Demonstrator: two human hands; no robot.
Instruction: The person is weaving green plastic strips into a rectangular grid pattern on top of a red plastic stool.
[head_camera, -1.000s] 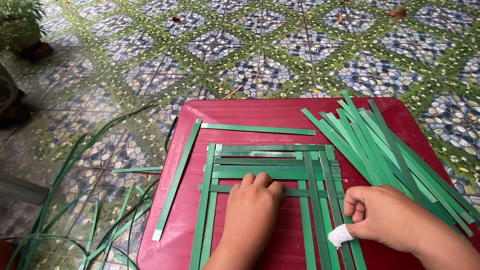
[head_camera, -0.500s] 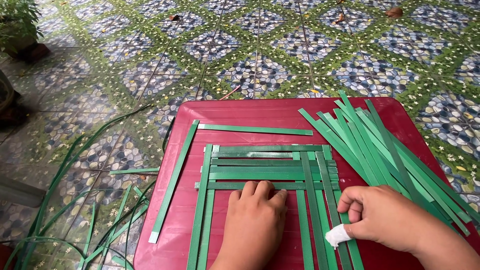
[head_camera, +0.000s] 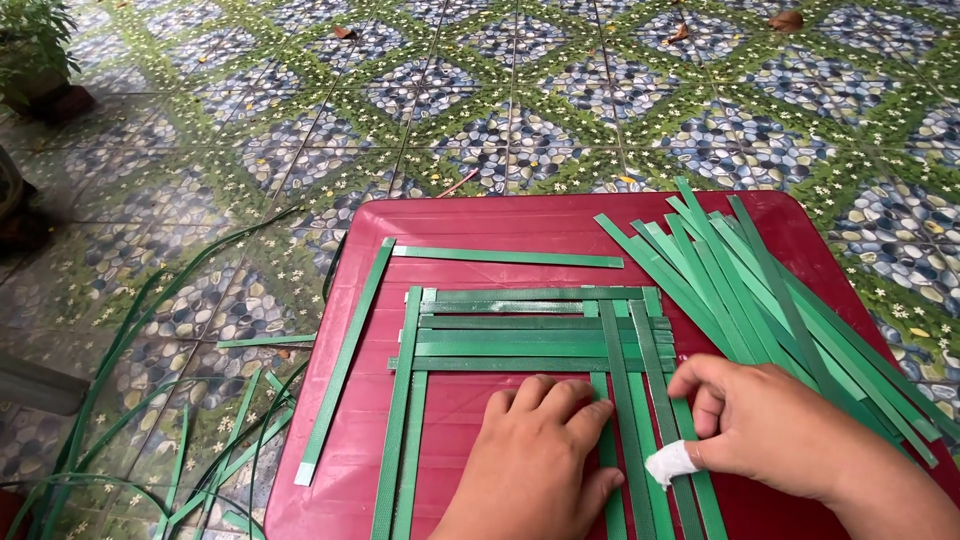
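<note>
On a red table (head_camera: 500, 225) lies a half-woven mat of green plastic strips (head_camera: 530, 335), horizontal strips crossed by vertical ones. My left hand (head_camera: 535, 460) lies flat, palm down, on the strips at the mat's lower middle, pressing them. My right hand (head_camera: 770, 425) rests on the vertical strips at the mat's right side, fingers curled with the fingertips touching one strip; its thumb wears a white bandage. A loose pile of green strips (head_camera: 770, 285) fans out on the table's right part, just beyond my right hand.
A single long strip (head_camera: 345, 360) lies diagonally at the table's left, and another (head_camera: 505, 257) lies across the top. More green strips and thin offcuts (head_camera: 190, 400) are scattered on the patterned tile floor at left. A potted plant (head_camera: 40, 55) stands at far left.
My right hand has moved left onto the mat's vertical strips. My left hand has slid down slightly toward the near edge. The view has tilted a little.
</note>
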